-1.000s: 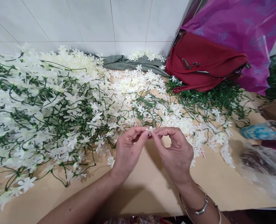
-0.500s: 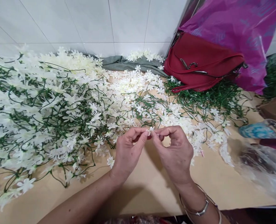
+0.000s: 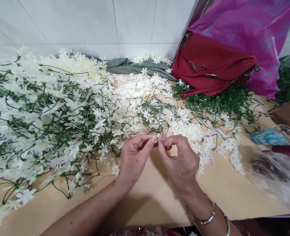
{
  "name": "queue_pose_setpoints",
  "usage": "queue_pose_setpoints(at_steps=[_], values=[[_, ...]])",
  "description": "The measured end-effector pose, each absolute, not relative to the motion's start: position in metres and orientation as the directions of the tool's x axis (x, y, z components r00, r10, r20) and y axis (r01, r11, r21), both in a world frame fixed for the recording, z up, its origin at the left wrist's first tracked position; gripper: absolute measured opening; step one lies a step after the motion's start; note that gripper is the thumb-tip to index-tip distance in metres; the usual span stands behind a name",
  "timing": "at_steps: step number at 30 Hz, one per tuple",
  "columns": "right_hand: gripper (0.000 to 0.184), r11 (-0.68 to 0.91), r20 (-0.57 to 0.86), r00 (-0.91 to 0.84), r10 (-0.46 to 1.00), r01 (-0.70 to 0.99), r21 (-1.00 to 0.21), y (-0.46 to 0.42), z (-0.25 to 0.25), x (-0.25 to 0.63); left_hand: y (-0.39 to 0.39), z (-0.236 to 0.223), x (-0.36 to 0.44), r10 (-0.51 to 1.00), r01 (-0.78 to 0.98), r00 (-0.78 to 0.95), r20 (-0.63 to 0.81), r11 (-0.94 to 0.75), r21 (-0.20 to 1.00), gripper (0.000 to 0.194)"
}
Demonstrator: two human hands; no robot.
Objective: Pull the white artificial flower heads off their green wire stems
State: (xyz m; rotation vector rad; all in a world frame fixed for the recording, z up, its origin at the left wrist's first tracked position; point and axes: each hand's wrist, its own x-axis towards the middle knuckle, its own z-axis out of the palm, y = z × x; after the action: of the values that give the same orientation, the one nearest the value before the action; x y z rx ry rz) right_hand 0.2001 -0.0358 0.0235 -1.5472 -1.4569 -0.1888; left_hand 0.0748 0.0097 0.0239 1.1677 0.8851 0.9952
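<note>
Between my two hands, above the table's front middle, is a small white artificial flower (image 3: 157,137). My left hand (image 3: 134,157) pinches it from the left with thumb and forefinger. From the right, my right hand (image 3: 180,160) pinches at the same flower, with bangles on that wrist. The fingertips hide most of the flower. Just beyond the hands lie loose green stems (image 3: 157,113) among scattered white petals (image 3: 135,88). A large heap of white flowers on green stems (image 3: 49,121) spreads to the left of my left hand.
A red handbag (image 3: 213,62) rests on green stems (image 3: 213,101) at the back right, before a purple plastic bag (image 3: 255,29). Along the right side are a blue-patterned cup (image 3: 267,136) lying on its side and a clear plastic bag (image 3: 277,177). A tiled wall (image 3: 135,23) closes the back.
My right hand has shifted slightly left and its wrist has turned a little. The left hand stays nearly in place, and both still pinch the flower.
</note>
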Motion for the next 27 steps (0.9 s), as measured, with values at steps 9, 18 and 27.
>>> queue_pose_setpoints(at_steps=[9, 18, 27], values=[[0.026, 0.268, 0.642, 0.331, 0.692, 0.707, -0.654, -0.036, 0.022, 0.199, 0.008, 0.021, 0.070, 0.941, -0.030, 0.329, 0.081, -0.076, 0.997, 0.014], [0.016, 0.179, 0.319, 0.393, 0.862, 0.352, -0.919, -0.032, 0.025, 0.221, 0.012, 0.024, 0.065, 0.906, -0.028, 0.394, 0.153, -0.155, 0.988, 0.014], [0.013, 0.326, 0.543, 0.217, 0.811, 0.603, -0.728, -0.034, 0.022, 0.234, 0.004, 0.030, 0.066, 0.855, 0.025, 0.428, 0.295, -0.337, 0.941, 0.019]])
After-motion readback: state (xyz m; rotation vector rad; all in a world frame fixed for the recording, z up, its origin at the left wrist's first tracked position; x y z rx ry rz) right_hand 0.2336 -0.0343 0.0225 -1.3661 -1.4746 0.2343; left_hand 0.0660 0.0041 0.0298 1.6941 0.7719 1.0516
